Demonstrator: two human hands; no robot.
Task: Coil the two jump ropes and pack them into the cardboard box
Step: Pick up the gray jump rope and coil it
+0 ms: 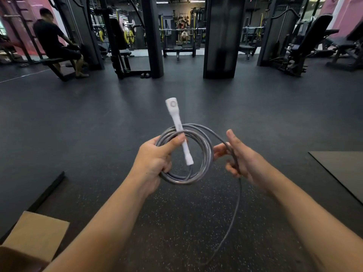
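Jump rope (pixel 204 146), a grey cord with a white handle (pixel 179 132), is held in mid-air above the dark speckled floor (pixel 176 222), between both bare hands. Several loops of the cord form a round coil, and the left hand (pixel 157 158) is clamped on the coil's left side, thumb pressing the handle against the loops. The handle stands tilted, its wider end up and away from the person; a round ring mark shows on that end, but no writing on it can be read. The right hand (pixel 239 156) sits just beside the coil on its right, fingers curled around the loose run of cord where it leaves the top loop. From that hand the free cord drops and curves down to the floor near the bottom edge of the view, where it blurs out.

A cardboard box (pixel 37 232) lies at the bottom left corner of the view, only a brown flap and part of its edge showing; whether anything is inside cannot be told. A black mat (pixel 341 169) lies on the floor at the right edge, and a dark strip lies on the floor at the left. Farther off stand black weight machines (pixel 222 36), benches and racks with yellow plates (pixel 128 36). A person in dark clothes (pixel 57 42) sits on a bench at the far left, well apart from the rope.
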